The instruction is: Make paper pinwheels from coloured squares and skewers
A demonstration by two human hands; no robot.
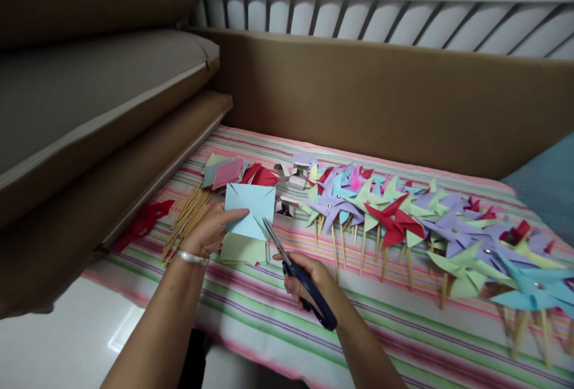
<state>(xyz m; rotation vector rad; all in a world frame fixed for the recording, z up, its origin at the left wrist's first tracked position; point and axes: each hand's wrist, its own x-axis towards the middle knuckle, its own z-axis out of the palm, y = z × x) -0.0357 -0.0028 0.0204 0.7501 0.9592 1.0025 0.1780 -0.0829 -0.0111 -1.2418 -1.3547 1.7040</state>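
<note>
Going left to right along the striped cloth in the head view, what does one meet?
Red paper scraps → bundle of wooden sticks → left hand → light blue paper square it holds → scissors in the right hand → row of paper pinwheels.

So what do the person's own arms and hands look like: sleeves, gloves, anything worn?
No gloves on either hand. The left hand has a thin silver bangle at the wrist. The right hand shows no watch or band at the wrist. The left forearm and right forearm are uncovered, with no sleeves in view.
</note>
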